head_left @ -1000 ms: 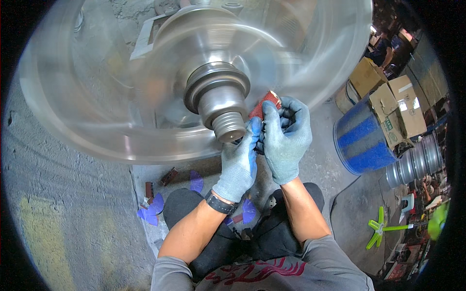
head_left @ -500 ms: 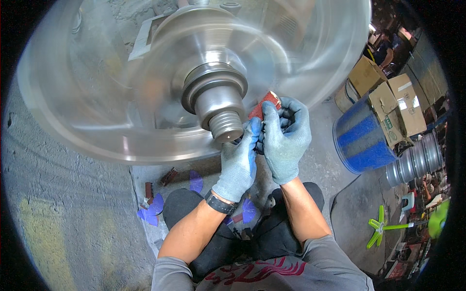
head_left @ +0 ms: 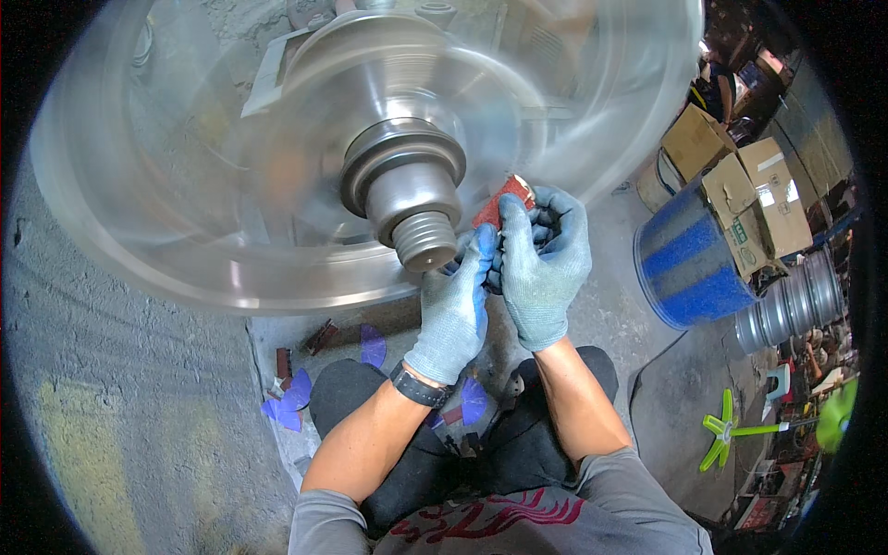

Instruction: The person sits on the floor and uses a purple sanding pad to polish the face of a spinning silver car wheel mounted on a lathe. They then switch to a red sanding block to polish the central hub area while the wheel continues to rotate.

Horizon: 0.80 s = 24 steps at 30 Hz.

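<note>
A large metal wheel (head_left: 268, 298), blurred by its spin, turns on a spindle with a threaded end (head_left: 425, 242). My right hand (head_left: 548, 268), in a grey-blue coated glove, is closed on a folded piece of red sandpaper (head_left: 497, 203), thumb on top. Close against it, my left hand (head_left: 453, 314) wears the same kind of glove. Its thumb presses at the sandpaper's lower end, and its other fingers are curled and mostly hidden. Both hands are just right of the threaded end, in front of the wheel. I cannot tell whether the sandpaper touches the wheel.
Purple scraps (head_left: 294, 393) and dark red-brown pieces (head_left: 321, 337) lie on the floor by my legs. To the right stand a blue drum (head_left: 689, 268) with cardboard boxes (head_left: 763, 190), stacked metal rims (head_left: 805, 301) and a green star-shaped stand (head_left: 726, 431). Another person (head_left: 720, 91) is far off at upper right.
The wheel and spindle sit slightly further left in the view. My hands keep nearly the same place and grip, while the wheel still spins.
</note>
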Motion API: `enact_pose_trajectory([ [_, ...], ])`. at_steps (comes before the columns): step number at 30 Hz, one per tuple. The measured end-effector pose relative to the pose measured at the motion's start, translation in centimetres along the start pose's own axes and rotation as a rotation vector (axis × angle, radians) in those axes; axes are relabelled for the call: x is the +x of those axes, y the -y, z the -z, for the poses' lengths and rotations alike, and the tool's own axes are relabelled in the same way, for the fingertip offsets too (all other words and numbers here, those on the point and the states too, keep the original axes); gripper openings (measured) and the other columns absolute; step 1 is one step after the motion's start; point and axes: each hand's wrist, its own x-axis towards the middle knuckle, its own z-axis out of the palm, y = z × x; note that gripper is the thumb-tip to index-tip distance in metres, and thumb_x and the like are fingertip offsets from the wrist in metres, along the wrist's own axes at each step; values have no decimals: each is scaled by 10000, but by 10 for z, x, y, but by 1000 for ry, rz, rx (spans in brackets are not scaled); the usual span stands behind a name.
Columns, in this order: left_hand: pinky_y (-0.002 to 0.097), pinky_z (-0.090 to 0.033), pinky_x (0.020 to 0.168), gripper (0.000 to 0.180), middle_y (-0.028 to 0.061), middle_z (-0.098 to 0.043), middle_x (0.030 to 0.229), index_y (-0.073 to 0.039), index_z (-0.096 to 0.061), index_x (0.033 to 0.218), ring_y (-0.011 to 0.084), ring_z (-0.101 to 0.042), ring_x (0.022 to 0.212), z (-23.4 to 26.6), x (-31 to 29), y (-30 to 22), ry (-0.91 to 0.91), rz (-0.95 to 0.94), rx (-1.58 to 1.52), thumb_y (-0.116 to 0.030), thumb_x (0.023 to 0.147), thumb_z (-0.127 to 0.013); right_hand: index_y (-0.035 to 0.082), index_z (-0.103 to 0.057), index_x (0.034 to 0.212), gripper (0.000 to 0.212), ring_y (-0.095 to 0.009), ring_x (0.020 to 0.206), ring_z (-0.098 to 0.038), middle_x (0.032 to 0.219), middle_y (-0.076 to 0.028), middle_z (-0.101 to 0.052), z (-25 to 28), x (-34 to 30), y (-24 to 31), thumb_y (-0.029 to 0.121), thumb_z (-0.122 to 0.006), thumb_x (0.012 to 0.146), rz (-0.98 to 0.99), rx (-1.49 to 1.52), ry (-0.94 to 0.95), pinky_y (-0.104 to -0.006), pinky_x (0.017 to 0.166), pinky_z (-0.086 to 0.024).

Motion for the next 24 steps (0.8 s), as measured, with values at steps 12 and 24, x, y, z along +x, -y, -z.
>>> enact_pose_trajectory([
  [12, 276, -563, 903, 266, 40, -781, 1167, -41, -748, 1341, 102, -714, 1021, -18, -1, -11, -116, 90, -164, -226, 1156, -701, -28, -722, 1223, 306, -58, 733, -640, 888, -38, -746, 2, -1, -1, 119, -868, 998, -25, 20, 3, -258, 687, -569],
  [24, 275, -559, 963, 286, 9, -784, 1198, -87, -788, 1319, 89, -705, 1104, -17, 2, -12, -132, 285, -416, -316, 1171, -703, -31, -717, 1227, 300, -55, 744, -627, 896, -27, -729, 4, -2, -2, 118, -862, 1010, -71, 65, 8, -253, 680, -556],
])
